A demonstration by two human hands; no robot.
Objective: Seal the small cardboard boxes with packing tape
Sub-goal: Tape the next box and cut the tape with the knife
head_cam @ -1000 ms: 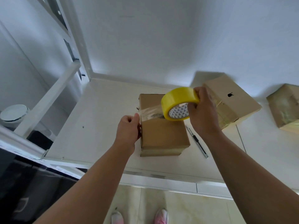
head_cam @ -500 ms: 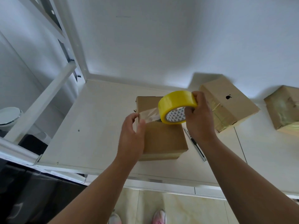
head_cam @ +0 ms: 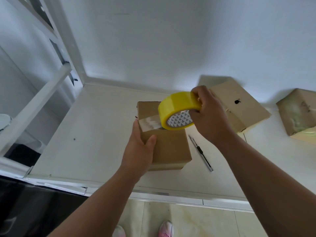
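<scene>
A small brown cardboard box sits in the middle of the white tabletop. My left hand holds the box at its left side, thumb on top and palm against the left wall. My right hand grips a yellow roll of packing tape above the box's far right part. A clear strip of tape runs from the roll across the box top to its left edge.
A utility knife lies on the table right of the box. Two more cardboard boxes, one with a black logo and one wrapped in tape, stand at the back right by the wall. A white frame rises at the left.
My left hand let go of the tape end and moved down onto the box's left side. The tape strip now lies on the box top. The roll shifted slightly right.
</scene>
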